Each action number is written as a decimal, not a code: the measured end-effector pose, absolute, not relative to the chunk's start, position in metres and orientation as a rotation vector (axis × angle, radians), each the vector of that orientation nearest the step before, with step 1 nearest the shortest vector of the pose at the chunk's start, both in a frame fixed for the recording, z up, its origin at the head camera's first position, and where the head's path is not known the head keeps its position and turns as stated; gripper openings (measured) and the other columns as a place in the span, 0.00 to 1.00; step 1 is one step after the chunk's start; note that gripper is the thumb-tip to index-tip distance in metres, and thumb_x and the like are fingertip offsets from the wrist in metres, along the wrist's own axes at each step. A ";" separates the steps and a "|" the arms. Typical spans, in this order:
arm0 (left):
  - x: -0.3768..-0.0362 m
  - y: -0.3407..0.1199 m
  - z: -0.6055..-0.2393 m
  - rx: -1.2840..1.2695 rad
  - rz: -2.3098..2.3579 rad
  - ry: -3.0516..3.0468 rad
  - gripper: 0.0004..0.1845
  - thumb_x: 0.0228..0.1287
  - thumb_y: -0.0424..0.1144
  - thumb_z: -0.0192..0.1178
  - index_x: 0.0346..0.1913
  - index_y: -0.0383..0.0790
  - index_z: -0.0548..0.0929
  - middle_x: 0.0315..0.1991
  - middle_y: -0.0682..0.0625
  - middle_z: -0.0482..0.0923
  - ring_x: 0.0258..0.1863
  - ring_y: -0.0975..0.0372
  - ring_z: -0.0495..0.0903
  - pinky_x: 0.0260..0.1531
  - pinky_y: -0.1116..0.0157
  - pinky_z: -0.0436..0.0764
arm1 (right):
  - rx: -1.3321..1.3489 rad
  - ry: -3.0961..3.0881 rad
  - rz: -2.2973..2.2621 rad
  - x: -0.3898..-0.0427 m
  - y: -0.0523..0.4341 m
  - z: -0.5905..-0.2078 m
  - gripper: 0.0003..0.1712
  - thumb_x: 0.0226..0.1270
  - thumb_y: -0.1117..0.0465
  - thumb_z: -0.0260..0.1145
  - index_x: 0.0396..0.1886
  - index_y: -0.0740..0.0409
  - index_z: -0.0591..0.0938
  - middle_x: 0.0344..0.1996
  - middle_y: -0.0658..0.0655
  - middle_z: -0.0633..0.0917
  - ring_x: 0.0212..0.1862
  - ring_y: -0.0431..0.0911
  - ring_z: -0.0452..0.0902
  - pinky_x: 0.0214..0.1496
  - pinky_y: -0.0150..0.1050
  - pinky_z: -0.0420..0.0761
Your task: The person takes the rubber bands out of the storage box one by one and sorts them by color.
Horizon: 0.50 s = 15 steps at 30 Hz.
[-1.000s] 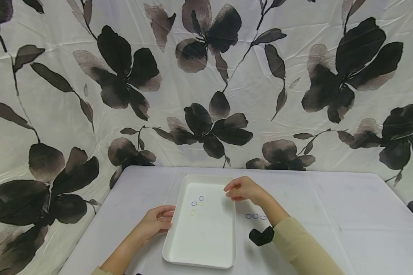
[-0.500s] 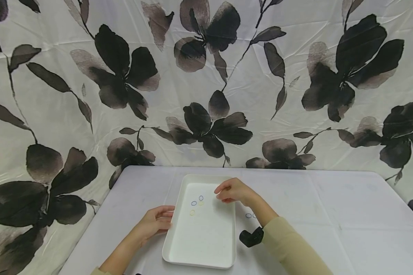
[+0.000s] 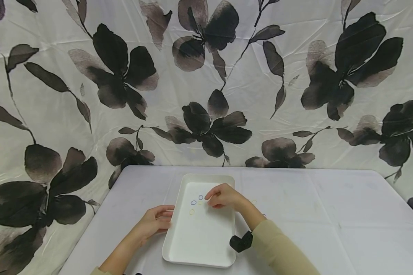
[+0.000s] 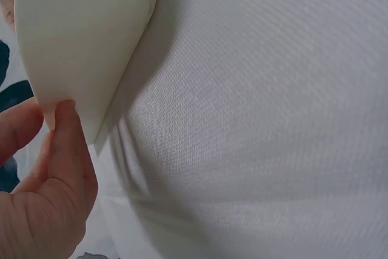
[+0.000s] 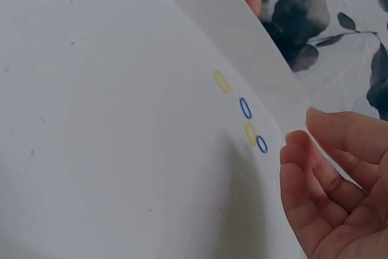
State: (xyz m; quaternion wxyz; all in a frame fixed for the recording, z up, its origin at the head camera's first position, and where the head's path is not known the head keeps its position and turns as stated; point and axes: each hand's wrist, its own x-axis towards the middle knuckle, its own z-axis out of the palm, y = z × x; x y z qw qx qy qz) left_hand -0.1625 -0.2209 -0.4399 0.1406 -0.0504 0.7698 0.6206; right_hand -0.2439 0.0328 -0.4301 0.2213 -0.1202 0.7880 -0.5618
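Note:
A white rectangular tray [image 3: 199,244] lies on the table, with two small blue rings [image 3: 193,203] and two small yellow rings [image 3: 192,212] inside its far left part. My left hand [image 3: 156,221] pinches the tray's left rim; in the left wrist view, thumb and fingers [image 4: 63,119] sit on either side of that edge. Above the tray, just right of the rings, hovers my right hand [image 3: 223,198]. Its fingers are loosely bent, and in the right wrist view a gap separates thumb from index fingertip [image 5: 294,139], with no object visible there.
On the white-covered table [image 3: 330,214], right of the tray, a blue ring [image 3: 264,215] and a faint yellow ring [image 3: 254,201] show beside my right forearm, which hides others. A black wrist strap piece [image 3: 241,242] hangs over the tray's right edge. A floral curtain [image 3: 278,95] stands behind.
My right hand has moved left and slightly nearer, from the tray's right rim to beside the rings. Its forearm now covers blue rings on the table. The left hand stays at the rim.

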 end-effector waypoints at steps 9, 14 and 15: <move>-0.163 -0.220 -0.440 -0.163 1.796 2.227 0.31 0.48 0.19 0.59 0.60 0.27 0.69 0.51 0.36 0.73 0.46 0.53 0.78 0.41 0.58 0.81 | -0.401 2.187 -1.541 -0.238 0.017 -0.441 0.10 0.49 0.73 0.67 0.34 0.68 0.84 0.17 0.50 0.79 0.20 0.40 0.73 0.25 0.30 0.76; -0.163 -0.221 -0.441 -0.158 1.789 2.232 0.31 0.48 0.19 0.59 0.60 0.27 0.68 0.51 0.36 0.73 0.46 0.53 0.78 0.41 0.59 0.81 | -0.450 2.163 -1.574 -0.236 0.008 -0.447 0.10 0.49 0.74 0.66 0.34 0.69 0.84 0.17 0.49 0.79 0.20 0.39 0.72 0.24 0.29 0.75; -0.163 -0.221 -0.441 -0.153 1.787 2.231 0.31 0.48 0.19 0.58 0.60 0.26 0.68 0.51 0.36 0.73 0.46 0.53 0.78 0.41 0.59 0.81 | -0.454 2.160 -1.580 -0.235 0.006 -0.448 0.09 0.48 0.74 0.67 0.34 0.69 0.84 0.17 0.49 0.79 0.20 0.39 0.72 0.24 0.29 0.75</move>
